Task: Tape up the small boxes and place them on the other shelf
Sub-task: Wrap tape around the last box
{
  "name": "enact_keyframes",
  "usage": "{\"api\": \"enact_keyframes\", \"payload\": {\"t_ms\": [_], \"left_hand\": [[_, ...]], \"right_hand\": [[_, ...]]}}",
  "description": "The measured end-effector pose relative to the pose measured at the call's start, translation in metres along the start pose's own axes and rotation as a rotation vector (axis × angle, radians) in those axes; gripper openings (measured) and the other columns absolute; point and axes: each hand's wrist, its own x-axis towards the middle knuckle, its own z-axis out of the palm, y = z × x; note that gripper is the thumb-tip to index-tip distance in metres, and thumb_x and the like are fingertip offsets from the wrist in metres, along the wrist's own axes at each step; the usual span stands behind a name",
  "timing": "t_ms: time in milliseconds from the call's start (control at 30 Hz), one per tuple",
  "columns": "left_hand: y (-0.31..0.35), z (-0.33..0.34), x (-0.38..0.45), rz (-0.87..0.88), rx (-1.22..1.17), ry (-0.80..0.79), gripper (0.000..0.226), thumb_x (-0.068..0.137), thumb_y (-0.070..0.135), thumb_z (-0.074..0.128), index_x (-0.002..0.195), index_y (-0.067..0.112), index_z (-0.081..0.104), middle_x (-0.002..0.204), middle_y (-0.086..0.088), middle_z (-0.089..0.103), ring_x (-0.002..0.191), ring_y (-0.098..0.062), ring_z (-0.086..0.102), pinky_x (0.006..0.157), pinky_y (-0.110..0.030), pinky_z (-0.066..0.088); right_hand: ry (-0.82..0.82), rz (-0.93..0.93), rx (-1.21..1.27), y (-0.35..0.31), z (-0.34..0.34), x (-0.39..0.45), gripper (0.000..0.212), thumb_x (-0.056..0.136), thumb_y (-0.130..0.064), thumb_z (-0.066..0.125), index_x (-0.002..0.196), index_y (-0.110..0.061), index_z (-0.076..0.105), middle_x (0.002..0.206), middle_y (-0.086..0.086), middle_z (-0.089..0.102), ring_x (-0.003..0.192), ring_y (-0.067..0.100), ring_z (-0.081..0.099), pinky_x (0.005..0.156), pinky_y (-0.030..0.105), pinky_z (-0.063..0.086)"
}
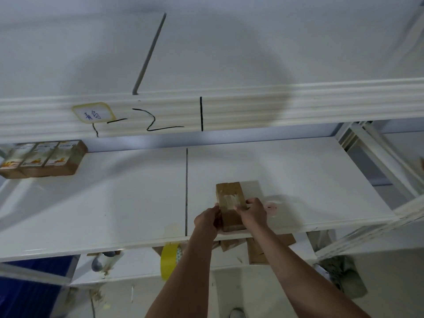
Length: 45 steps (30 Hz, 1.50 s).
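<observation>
Head view: both hands, left hand and right hand, grip the small taped brown cardboard box on the smooth white shelf.

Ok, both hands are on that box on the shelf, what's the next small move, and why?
Probably press the tape flat. The left hand and right hand grip the small box on the shelf, and the tape on top looks wrinkled.

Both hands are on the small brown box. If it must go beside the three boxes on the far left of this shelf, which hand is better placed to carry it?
Probably the left hand: it holds the small box on the side toward the three boxes.
</observation>
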Motion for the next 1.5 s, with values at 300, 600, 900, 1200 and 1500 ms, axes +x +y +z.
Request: {"api": "enact_keyframes", "payload": {"t_ms": [300,600,900,1200,1500], "left_hand": [[-0.013,0.001,0.003,0.067,0.065,0.163,0.026,0.076,0.022,0.085,0.085,0.001,0.073,0.072,-0.011,0.065,0.062,-0.024,0.057,0.057,-0.029,0.047],[-0.006,0.016,-0.026,0.261,0.167,0.229,0.052,0.096,0.05,0.057,0.072,0.005,0.058,0.071,-0.011,0.06,0.066,-0.024,0.057,0.073,-0.039,0.055],[-0.004,0.006,-0.013,-0.113,0.135,-0.038,0.043,0.089,0.047,0.07,0.071,0.009,0.063,0.062,-0.004,0.061,0.055,-0.017,0.057,0.044,-0.025,0.045],[-0.011,0.016,-0.028,0.369,0.609,0.244,0.037,0.106,0.034,0.04,0.123,0.008,0.061,0.115,-0.014,0.067,0.102,-0.028,0.062,0.084,-0.035,0.052],[0.034,-0.014,-0.039,0.12,0.101,-0.465,0.068,0.094,0.069,0.041,0.13,0.014,0.06,0.131,-0.018,0.061,0.119,-0.037,0.061,0.103,-0.052,0.049]], "right_hand": [[-0.009,-0.023,-0.019,0.004,0.002,0.002,0.043,0.091,-0.031,0.072,0.122,-0.011,0.051,0.114,0.006,0.063,0.093,0.019,0.057,0.075,0.031,0.051],[-0.004,-0.012,-0.012,0.006,0.003,0.004,0.036,0.094,-0.028,0.067,0.122,-0.01,0.052,0.117,0.008,0.063,0.101,0.024,0.062,0.073,0.03,0.049],[-0.045,0.015,0.012,0.008,0.005,0.011,0.041,0.09,-0.029,0.073,0.121,-0.013,0.052,0.113,0.006,0.064,0.096,0.022,0.064,0.074,0.032,0.055],[-0.121,0.13,-0.057,-0.006,-0.007,0.01,0.04,0.091,-0.035,0.071,0.122,-0.012,0.058,0.116,0.006,0.067,0.092,0.02,0.061,0.055,0.024,0.041],[-0.586,0.238,0.695,-0.022,-0.034,0.002,0.026,0.104,-0.012,0.051,0.126,-0.006,0.063,0.118,0.013,0.07,0.113,0.029,0.065,0.099,0.04,0.053]]}}
